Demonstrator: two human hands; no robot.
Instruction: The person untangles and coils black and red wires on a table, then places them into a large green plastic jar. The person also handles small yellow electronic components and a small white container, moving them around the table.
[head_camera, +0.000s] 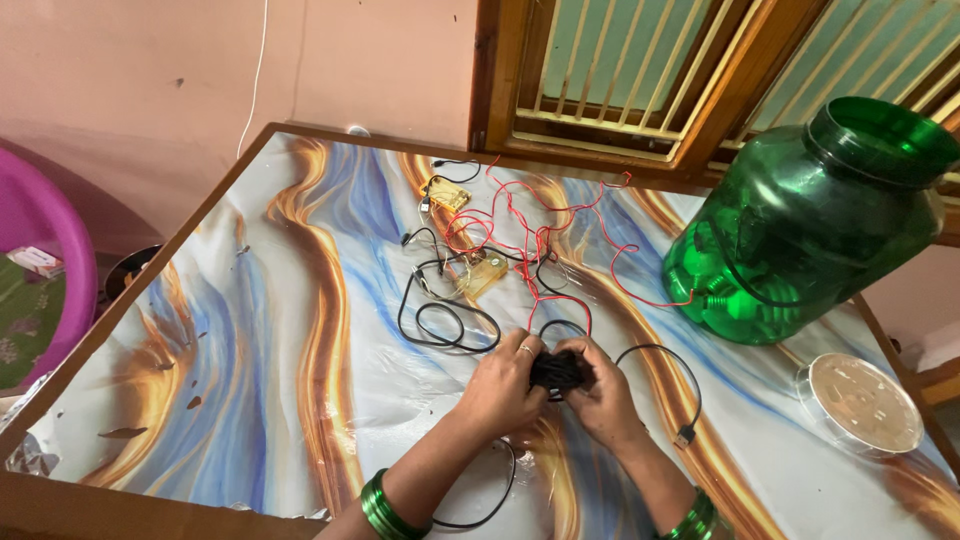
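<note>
My left hand (503, 385) and my right hand (600, 395) meet at the table's near middle, both closed around a small bundle of coiled black cable (558, 370). Green bangles circle both wrists. One end of the black cable loops out to the right and ends in a flat plug (685, 436) lying on the table. Another black loop (445, 325) lies just beyond my left hand. Further back, tangled red wires (520, 225) run among two small yellowish circuit boards (478, 270).
A big green transparent jar (810, 215) lies tilted at the right, holding green parts. Its clear round lid (860, 402) rests near the right edge. The table (250, 330) has a swirled blue-and-orange cover. A pink tub (40, 250) stands at the left, a barred window behind.
</note>
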